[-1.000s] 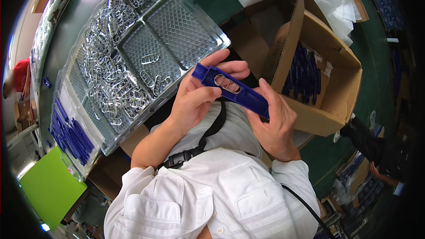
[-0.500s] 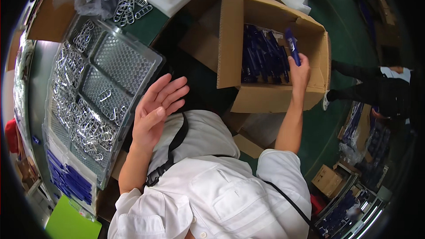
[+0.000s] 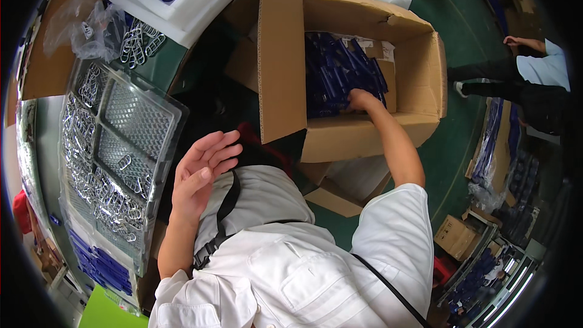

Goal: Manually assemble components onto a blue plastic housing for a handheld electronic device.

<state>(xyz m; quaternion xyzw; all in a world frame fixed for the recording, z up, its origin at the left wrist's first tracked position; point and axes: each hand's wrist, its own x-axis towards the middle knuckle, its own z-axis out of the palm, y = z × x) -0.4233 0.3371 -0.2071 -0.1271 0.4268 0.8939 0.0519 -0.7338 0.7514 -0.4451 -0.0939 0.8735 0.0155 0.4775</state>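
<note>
They wear a white short-sleeved shirt and black buckled strap.

Free room in the cardboard box right of the blue parts, left flap a barrier.

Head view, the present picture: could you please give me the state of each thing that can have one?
Left hand: raised, empty, half open
Right hand: inside the box; grip unclear
Cardboard box: open, partly filled
Blue parts: heaped in the box
Divided clear tray: partly filled
Metal clips: loose in the tray
Plastic bag: crumpled
</note>
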